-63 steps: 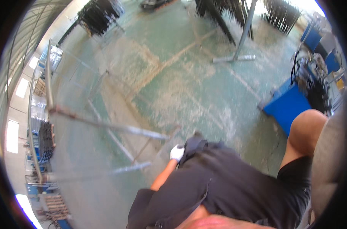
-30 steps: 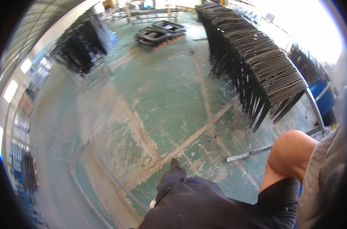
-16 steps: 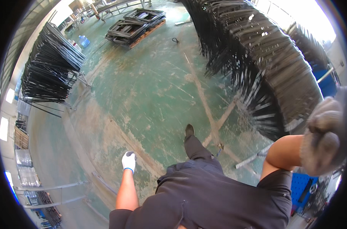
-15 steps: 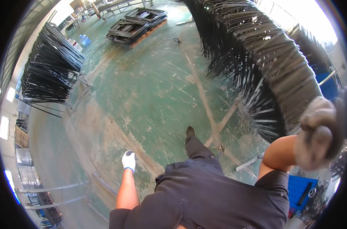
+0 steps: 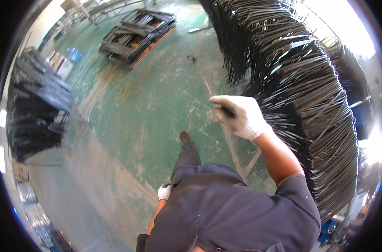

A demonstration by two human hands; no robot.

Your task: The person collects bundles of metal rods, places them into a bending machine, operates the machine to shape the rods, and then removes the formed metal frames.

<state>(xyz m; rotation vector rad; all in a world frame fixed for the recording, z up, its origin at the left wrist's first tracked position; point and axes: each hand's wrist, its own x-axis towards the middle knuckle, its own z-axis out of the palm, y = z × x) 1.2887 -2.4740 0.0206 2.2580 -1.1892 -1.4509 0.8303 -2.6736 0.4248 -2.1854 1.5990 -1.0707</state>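
Note:
My right hand, in a white knitted glove with grey on it, is raised in front of me at the right of centre. Its fingers are loosely bent and apart, and I see nothing held in them. Beyond and beside it stands a long, dense row of thin dark metal rods or frames. My left hand, also white-gloved, hangs low beside my thigh. Its fingers are mostly hidden, so their pose is unclear. One dark shoe shows on the green floor ahead of my body.
Flat dark frames lie stacked on a pallet farther ahead. Another blurred bundle of dark frames stands at the left. A blue water bottle is near a white box. A small dark loop lies on the worn floor.
My right hand has swung from the far right edge toward the middle. My left hand has dropped back beside my leg. The view has turned and I have stepped forward.

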